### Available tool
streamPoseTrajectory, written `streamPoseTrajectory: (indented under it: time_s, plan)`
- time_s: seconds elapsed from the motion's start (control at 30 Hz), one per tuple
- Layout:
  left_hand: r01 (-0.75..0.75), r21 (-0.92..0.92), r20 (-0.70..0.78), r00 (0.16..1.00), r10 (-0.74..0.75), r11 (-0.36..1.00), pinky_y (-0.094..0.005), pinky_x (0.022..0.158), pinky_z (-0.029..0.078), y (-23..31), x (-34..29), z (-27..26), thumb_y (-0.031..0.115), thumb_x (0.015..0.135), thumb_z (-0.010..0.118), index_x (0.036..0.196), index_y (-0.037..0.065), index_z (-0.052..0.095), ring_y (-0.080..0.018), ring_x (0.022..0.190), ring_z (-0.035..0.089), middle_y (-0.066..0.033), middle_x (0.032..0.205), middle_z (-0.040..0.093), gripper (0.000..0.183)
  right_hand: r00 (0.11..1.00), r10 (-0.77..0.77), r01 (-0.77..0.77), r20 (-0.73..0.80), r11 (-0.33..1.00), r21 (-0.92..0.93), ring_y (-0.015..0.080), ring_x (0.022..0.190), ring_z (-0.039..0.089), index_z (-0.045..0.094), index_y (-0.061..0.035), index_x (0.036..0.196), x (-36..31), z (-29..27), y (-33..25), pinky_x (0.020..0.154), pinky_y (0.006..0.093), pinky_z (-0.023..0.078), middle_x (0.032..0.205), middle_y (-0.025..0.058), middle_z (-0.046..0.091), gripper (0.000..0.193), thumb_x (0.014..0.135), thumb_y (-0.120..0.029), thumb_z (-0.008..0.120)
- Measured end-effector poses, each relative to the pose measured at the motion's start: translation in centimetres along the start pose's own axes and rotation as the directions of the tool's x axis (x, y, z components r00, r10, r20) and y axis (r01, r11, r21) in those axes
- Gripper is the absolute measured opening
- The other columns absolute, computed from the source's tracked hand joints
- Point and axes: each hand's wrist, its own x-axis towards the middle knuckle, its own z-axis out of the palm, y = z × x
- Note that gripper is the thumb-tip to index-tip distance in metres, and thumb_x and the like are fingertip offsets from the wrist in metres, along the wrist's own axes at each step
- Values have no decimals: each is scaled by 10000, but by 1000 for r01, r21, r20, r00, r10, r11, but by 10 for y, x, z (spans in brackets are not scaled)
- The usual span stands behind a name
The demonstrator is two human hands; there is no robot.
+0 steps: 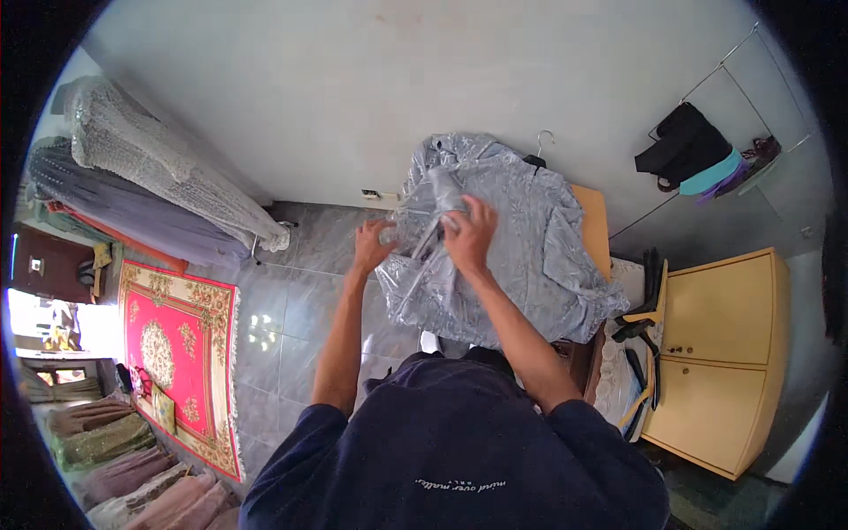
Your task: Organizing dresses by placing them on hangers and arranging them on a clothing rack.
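A grey, shiny garment (521,231), which looks wrapped in clear plastic, is spread out in front of me. A grey fold (444,188) stands up from its upper left part, a little blurred. Over the garment, my right hand (471,231) has bent fingers closed on the base of this fold. My left hand (374,247) is at the garment's left edge, its thumb and fingers curved and apart. A metal hanger hook (546,140) sticks out beyond the garment's far edge. Whatever supports the garment is mostly hidden beneath it.
A wooden board edge (590,225) shows right of the garment. Dark hangers (649,340) lie beside a yellow cabinet (720,353). Long gowns (163,172) hang at left above a red patterned carpet (172,358). Dark clothing (685,150) hangs on a wall rack.
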Motion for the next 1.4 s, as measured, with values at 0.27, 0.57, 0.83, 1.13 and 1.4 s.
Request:
streamPoseTrajectory:
  time_s: [0.27, 0.57, 0.83, 1.13, 1.4]
  plan:
    - [-9, 41, -15, 1000, 9, 999, -544, 1024, 349, 81, -29, 35, 440, 660, 818, 1064, 216, 696, -362, 1262, 388, -105, 1301, 499, 478, 948, 250, -241, -199, 968, 65, 306, 1189, 461, 722, -140, 946, -22, -31, 19, 1009, 444, 345, 1229, 89, 551, 182, 799, -241, 758]
    - [-115, 63, -583, 802, 130, 991, -486, 1055, 334, 175, 26, -33, 19, 645, 692, 970, 198, 702, -339, 1210, 444, -84, 1222, 549, 371, 980, 196, -196, -19, 981, 7, 329, 1201, 455, 726, -177, 1015, -47, -62, 32, 993, 471, 367, 1246, 102, 528, 254, 786, -280, 762]
    - [-888, 210, 129, 440, 889, 409, -573, 1162, 139, 250, 43, 40, 223, 884, 519, 1195, 254, 625, -227, 1465, 239, -58, 1554, 330, 330, 893, 447, -445, -50, 895, 44, 350, 1080, 570, 691, -69, 1048, -129, -84, 104, 971, 438, 411, 1074, 153, 648, 334, 795, -284, 729]
    - [-470, -173, 227, 836, 500, 865, -525, 1110, 277, 213, -22, 102, 124, 898, 541, 1247, 122, 573, -348, 1339, 384, -125, 1416, 456, 350, 408, 707, -900, -577, 417, -126, 373, 1091, 581, 645, 18, 1115, -223, -164, 202, 968, 461, 420, 1141, 194, 646, 357, 877, -246, 618]
    - [-418, 200, 7, 905, 425, 886, -508, 1138, 249, 204, 50, 91, 115, 914, 525, 1379, 110, 466, -359, 1424, 267, -167, 1509, 335, 469, 952, 294, -288, -85, 954, 78, 350, 1342, 390, 509, -79, 1337, -81, -68, 127, 1109, 525, 257, 1401, 174, 470, 470, 891, -211, 578]
